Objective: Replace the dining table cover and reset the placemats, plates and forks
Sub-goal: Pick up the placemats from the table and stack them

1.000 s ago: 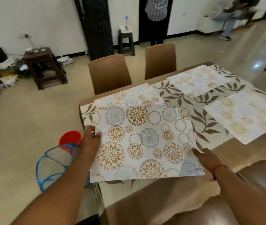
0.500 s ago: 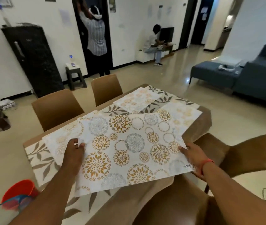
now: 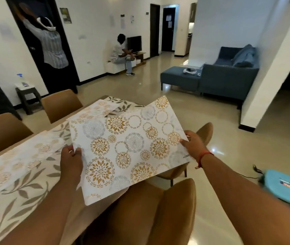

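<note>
White and patterned with gold and grey-blue flower rounds, the placemat is held up in both hands, tilted, above the near corner of the bench and partly out over a brown chair. The left hand grips its left edge, thumb on top and fingers curled beneath. The right hand pinches the right edge, thumb on the pattern; a red thread circles that wrist. On the bench a leaf-print cover lies spread, with two more placemats resting on it, one near, one farther along. A blue sofa stands across the room.
</note>
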